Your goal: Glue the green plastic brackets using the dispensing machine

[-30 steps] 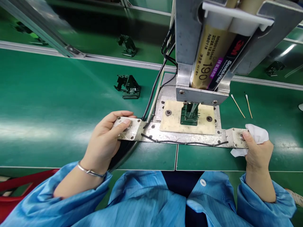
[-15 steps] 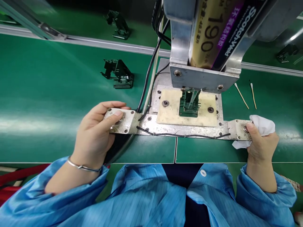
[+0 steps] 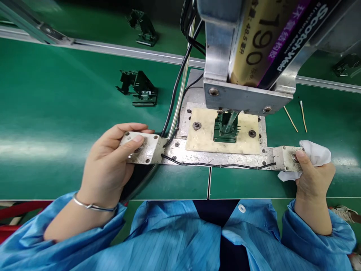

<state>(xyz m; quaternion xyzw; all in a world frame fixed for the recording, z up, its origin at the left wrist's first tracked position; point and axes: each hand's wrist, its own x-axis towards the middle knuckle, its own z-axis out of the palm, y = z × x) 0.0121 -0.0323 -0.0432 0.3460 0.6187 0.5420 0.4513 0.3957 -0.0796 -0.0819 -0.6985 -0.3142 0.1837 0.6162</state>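
Note:
My left hand [image 3: 111, 165] wraps the left metal button box [image 3: 142, 148], its thumb pressing the button on top. My right hand [image 3: 313, 177] is closed on a white wipe [image 3: 317, 154] while its thumb presses the button on the right metal box [image 3: 286, 158]. Between the boxes a metal base plate [image 3: 220, 160] carries a cream block [image 3: 205, 137] with a small dark green part [image 3: 225, 130] seated in it. A glue dispenser with a labelled cartridge [image 3: 262, 41] stands over the part, its nozzle down on it.
Black parts lie on the green belt: one [image 3: 138, 90] at mid left, one [image 3: 141, 24] further back, one [image 3: 345, 64] at far right. Two cotton swabs [image 3: 296, 114] lie right of the dispenser. Black cables [image 3: 177, 86] run down to the plate. A red bin [image 3: 17, 214] sits at lower left.
The view has shifted closer and lower on the dispenser. Both hands stay on their button boxes with thumbs pressed; the nozzle remains on the part.

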